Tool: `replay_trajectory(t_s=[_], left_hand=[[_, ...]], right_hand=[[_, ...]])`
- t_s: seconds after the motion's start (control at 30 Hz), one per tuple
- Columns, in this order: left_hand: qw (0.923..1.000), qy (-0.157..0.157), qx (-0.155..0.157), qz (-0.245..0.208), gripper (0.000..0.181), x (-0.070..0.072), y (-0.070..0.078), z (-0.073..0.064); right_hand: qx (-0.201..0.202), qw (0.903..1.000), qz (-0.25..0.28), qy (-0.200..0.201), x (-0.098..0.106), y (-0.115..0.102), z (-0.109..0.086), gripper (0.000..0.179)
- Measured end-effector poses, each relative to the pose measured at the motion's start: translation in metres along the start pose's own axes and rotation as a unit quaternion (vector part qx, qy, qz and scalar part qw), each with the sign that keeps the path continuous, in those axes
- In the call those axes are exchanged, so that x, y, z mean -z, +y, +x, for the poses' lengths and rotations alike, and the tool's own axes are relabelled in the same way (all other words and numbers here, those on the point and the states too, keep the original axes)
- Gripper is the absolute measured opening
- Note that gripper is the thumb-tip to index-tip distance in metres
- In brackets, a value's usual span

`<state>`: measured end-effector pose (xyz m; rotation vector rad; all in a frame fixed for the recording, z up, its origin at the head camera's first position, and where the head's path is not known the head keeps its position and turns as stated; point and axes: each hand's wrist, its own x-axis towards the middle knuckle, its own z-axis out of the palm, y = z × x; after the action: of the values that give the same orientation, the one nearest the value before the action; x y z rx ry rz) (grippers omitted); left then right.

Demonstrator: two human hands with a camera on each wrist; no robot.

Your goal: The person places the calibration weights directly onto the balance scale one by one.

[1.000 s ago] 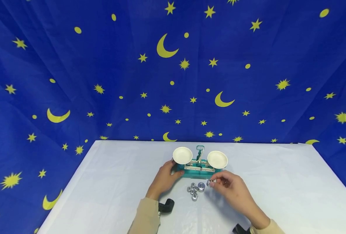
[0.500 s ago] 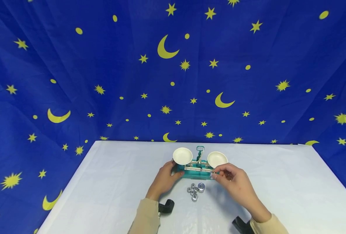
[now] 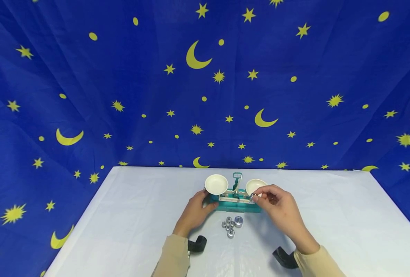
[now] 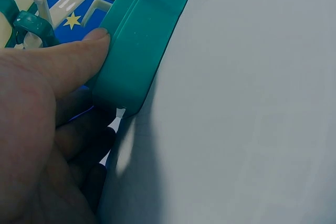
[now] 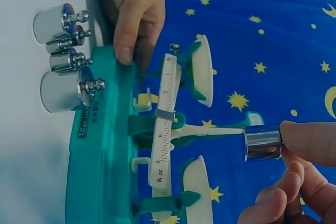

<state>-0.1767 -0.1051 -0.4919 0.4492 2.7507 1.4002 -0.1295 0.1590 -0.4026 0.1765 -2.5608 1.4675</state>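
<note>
A teal student balance (image 3: 237, 208) with two white pans stands on the table. My left hand (image 3: 193, 212) holds the left end of its base; the left wrist view has the thumb lying along the teal base (image 4: 142, 45) with the fingers at its end. Between thumb and fingertips my right hand (image 3: 281, 209) pinches a shiny cylindrical weight (image 5: 262, 143), raised in front of the right pan (image 3: 255, 185). The left pan (image 3: 216, 184) holds nothing. In the right wrist view, the scale beam (image 5: 165, 119) is marked with numbers and carries a grey slider.
Several silver knobbed weights (image 3: 238, 221) stand grouped on the white table (image 3: 149, 215) just in front of the balance. A blue curtain (image 3: 156, 88) with yellow stars and moons hangs behind. Black straps with protruding parts (image 3: 285, 258) sit at both wrists.
My right hand has lifted the weight from near the weights group up and away, past the base to the right pan's front edge. The left hand stays on the base.
</note>
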Motion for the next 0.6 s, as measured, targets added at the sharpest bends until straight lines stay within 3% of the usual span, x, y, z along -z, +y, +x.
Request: replay_trajectory(t_s=[0.6], left_hand=[[1.0,0.001,0.004,0.0,0.063,0.0,0.002,0.0]], right_hand=[[0.007,0.9993,-0.002,0.037,0.0,0.0,0.017,0.009]])
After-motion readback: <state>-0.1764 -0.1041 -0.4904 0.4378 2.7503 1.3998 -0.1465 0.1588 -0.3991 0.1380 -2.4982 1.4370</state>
